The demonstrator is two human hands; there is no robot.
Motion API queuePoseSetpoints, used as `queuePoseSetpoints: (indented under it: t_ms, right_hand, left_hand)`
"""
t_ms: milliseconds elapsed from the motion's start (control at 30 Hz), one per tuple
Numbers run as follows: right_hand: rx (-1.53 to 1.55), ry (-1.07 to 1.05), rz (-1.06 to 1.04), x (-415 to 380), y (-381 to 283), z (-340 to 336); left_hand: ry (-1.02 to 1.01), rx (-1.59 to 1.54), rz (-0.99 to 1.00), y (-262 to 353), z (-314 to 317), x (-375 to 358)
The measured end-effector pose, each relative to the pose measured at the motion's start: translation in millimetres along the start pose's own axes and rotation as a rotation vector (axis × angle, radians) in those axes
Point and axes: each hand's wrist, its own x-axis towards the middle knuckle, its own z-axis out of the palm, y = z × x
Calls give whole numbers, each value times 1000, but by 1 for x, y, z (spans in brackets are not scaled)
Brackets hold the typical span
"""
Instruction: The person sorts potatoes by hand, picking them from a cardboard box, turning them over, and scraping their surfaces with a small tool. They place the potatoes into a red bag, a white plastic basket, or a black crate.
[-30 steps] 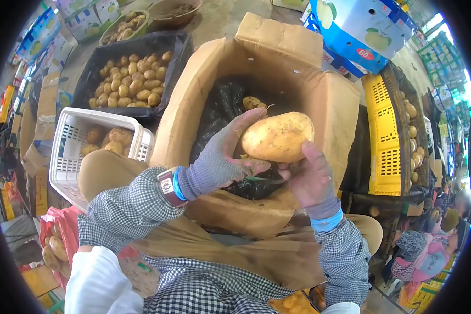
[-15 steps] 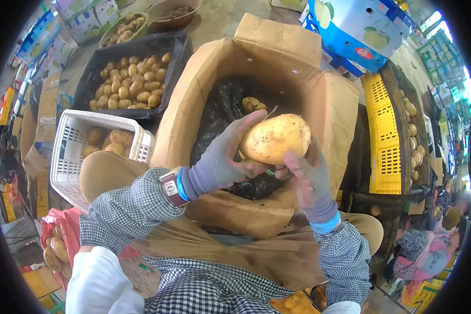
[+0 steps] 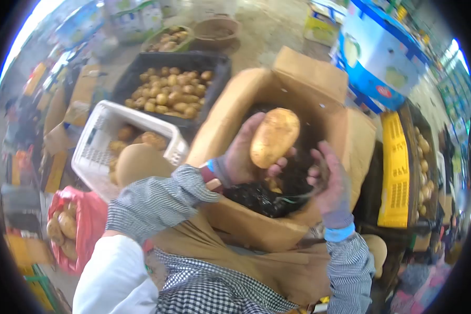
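A large pale-brown potato (image 3: 275, 137) is gripped in my gloved left hand (image 3: 242, 152), tilted upright over the cardboard box (image 3: 222, 112). My gloved right hand (image 3: 332, 180) is apart from the potato, to its right, fingers spread and curved, over the right side of the box. Black plastic sheeting (image 3: 261, 201) lines the box, and another potato (image 3: 272, 184) shows partly inside it. The box stands between my bent legs.
A white basket (image 3: 97, 152) of large potatoes and a black crate (image 3: 133, 78) of small ones are on the left. A red bag (image 3: 89, 209) of potatoes sits at lower left. On the right stand a yellow crate (image 3: 395, 172) and a blue-and-white carton (image 3: 382, 49).
My right hand has let go of the potato and moved away to the right and down. My left hand has turned the potato more upright. The camera view has shifted.
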Motion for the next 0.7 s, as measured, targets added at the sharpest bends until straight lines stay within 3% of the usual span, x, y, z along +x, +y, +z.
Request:
queuePoseSetpoints:
  t_ms: [67,133,200,267,333,367,433,467,500,567,600,667,700]
  right_hand:
    - [31,-20,-13,6,5,-8]
    - [-191,-129,-140,12,11,-24]
    - [-203,-21,-121,16,5,-26]
    - [-230,-137,-214,22,0,-26]
    - [-25,-83,74,13,-26,-1]
    - [-29,-110,81,16,-27,3]
    - [-142,-6,22,15,-25,0]
    - [-146,-8,30,18,-23,-9]
    - [-158,-16,65,26,-22,-22]
    - [-119,17,109,34,-19,-32]
    - [-125,17,114,36,-17,-35]
    - [-148,43,166,39,-18,-40]
    - [-157,39,168,35,-18,-34]
  left_hand:
    - [6,24,56,8,4,-11]
    - [-20,-20,134,17,18,-37]
    - [36,47,314,23,37,-84]
    - [196,241,565,30,54,-146]
    - [359,423,970,25,70,-210]
    - [454,709,1067,25,72,-250]
    - [708,953,1224,16,72,-328]
    - [869,979,1309,11,80,-356]
    - [1194,1105,1300,3,103,-378]
    - [1375,1210,1582,-6,98,-410]
    - [1381,1204,1578,-10,84,-432]
    - [1924,1569,1324,-20,55,-472]
    - [1951,1594,1306,-25,40,-489]
